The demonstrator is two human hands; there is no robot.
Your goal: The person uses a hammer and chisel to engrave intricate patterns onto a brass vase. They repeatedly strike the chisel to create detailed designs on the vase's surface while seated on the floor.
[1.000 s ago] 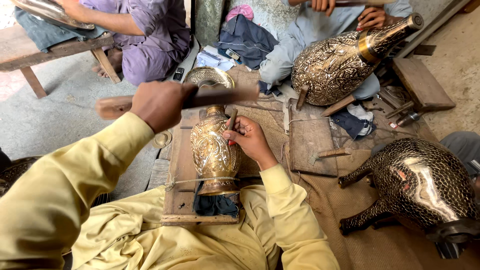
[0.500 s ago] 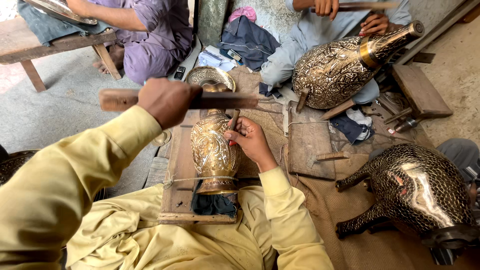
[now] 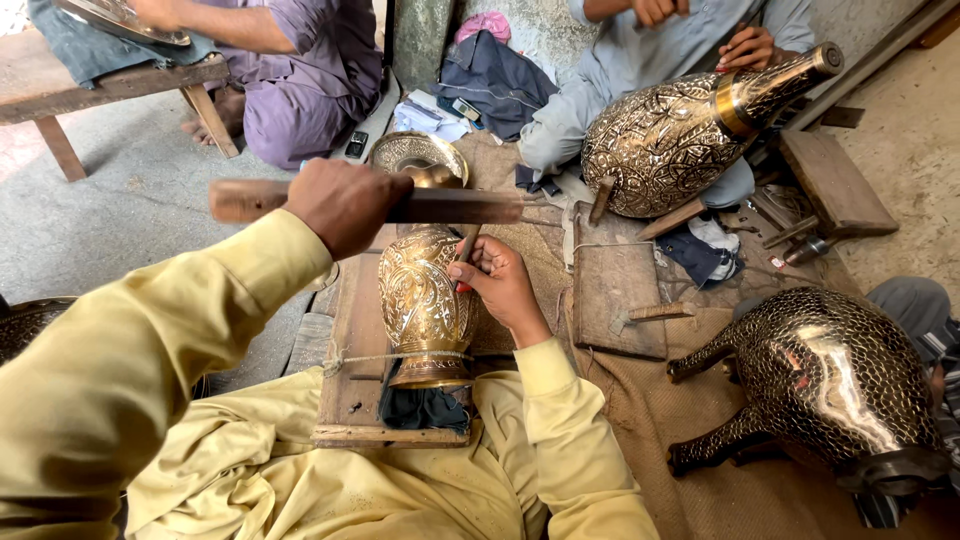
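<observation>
An engraved brass vase [image 3: 420, 300] lies on a wooden board [image 3: 350, 400] between my legs, tied down with string [image 3: 370, 358]. Its flared mouth points away from me. My left hand [image 3: 345, 205] grips a long hammer [image 3: 450, 206] and holds it level above the vase's neck. My right hand [image 3: 500, 285] rests on the vase's right side. It pinches a thin chisel [image 3: 466, 245] with the tip against the metal. A dark cloth is wedged under the vase's foot.
Across from me a seated person steadies a large engraved vase [image 3: 670, 145]. Another person in purple [image 3: 300, 70] sits by a wooden bench [image 3: 100, 85]. A hammered metal animal figure [image 3: 820, 370] lies at my right, next to a wooden block [image 3: 615, 290] on burlap.
Hardly anything differs. The hammer stays raised over the vase, the chisel hand keeps its place, and the view has shifted a little.
</observation>
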